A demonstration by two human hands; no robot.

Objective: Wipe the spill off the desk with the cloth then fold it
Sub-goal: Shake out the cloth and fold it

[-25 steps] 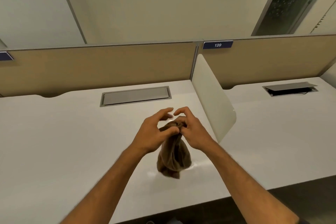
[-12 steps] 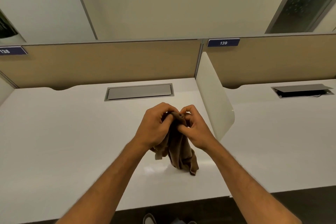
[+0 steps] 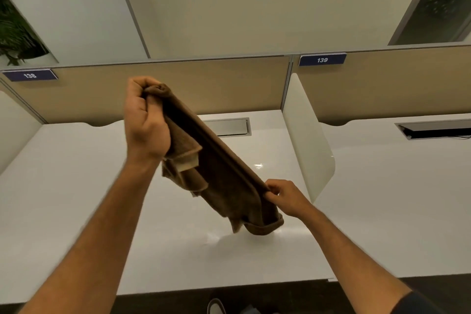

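Open-plan office, row of shared workstations. White desk (image 3: pixel 76 186) backed by a tan partition panel (image 3: pixel 204 84); a white divider screen (image 3: pixel 305 135) separates it from the neighbouring desk (image 3: pixel 407 199). Blue seat-number plates on the partition read 138 (image 3: pixel 29 75) and 139 (image 3: pixel 322 60). Each desktop has a recessed cable hatch (image 3: pixel 229 127), the neighbour's one (image 3: pixel 435 130) open. Pale wall panels behind.

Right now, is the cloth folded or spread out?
Partly spread, not folded neatly. The hands, left and right, pull the cloth taut along one edge above the desk; the rest hangs in loose layers.
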